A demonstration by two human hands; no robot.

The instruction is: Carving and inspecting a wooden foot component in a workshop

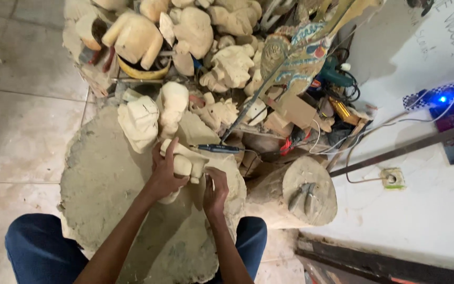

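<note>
L hand (165, 176) grips pale wood carving (184, 163), steadying it on round slab (101, 179); R hand (215, 192) closed against its side, contents unclear.

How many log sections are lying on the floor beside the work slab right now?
1. A single log section lies on its side right of the slab, with pliers on its cut face. The right hand is nearest it. Others may be hidden under the carvings pile.
</note>
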